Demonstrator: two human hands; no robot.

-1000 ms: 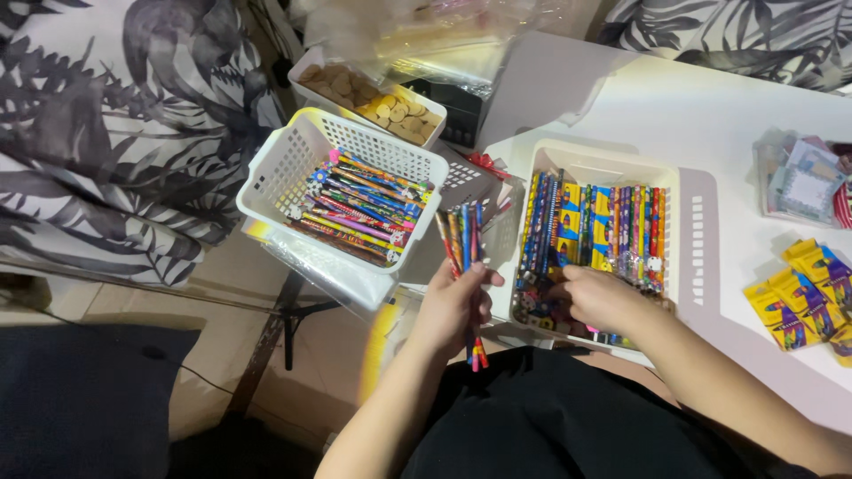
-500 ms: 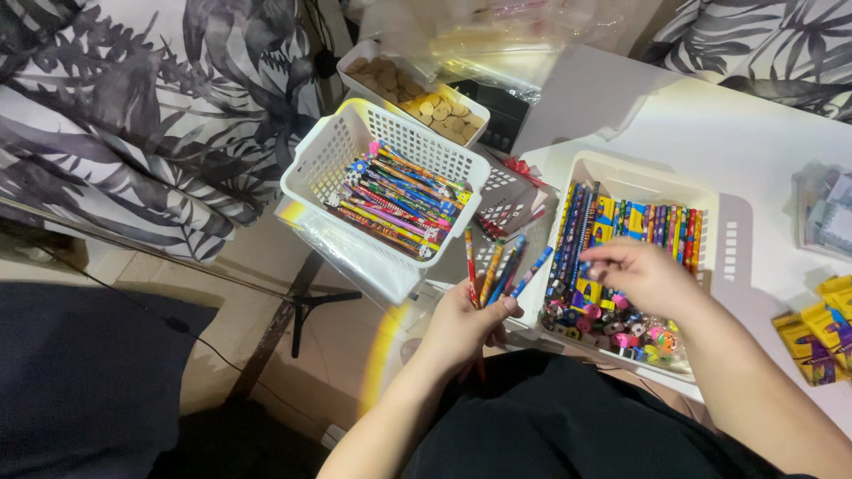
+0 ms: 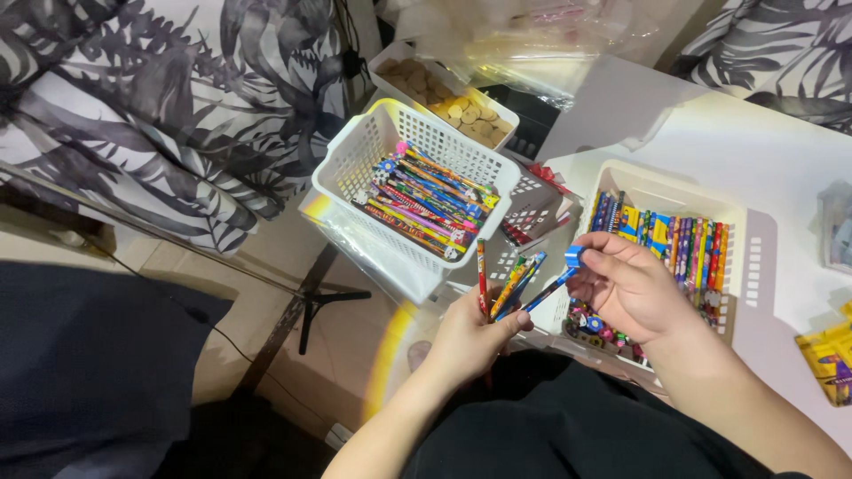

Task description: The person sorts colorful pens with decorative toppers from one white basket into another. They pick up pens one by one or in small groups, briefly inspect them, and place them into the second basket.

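Note:
My left hand (image 3: 468, 335) grips a small fan of colourful pencils (image 3: 502, 286), their tips pointing up and away. My right hand (image 3: 627, 286) pinches the blue eraser end of one blue pencil (image 3: 555, 284) whose lower end lies among the ones held by the left hand. Just beyond the right hand stands a white basket (image 3: 750, 232) on the table, filled with more patterned pencils. A second white basket (image 3: 355, 168) of pencils with eraser tops sits to the left, above the left hand.
A white tray of round biscuits (image 3: 448, 96) lies behind the left basket, with clear plastic bags beyond it. Yellow packets (image 3: 830, 359) rest on the white table at the right edge. A leaf-patterned cloth (image 3: 160, 115) and a dark stand's legs (image 3: 311, 302) are at the left.
My right hand has come up out of the right-hand basket and now holds one blue pencil against the bunch in my left hand. The view has shifted left and down.

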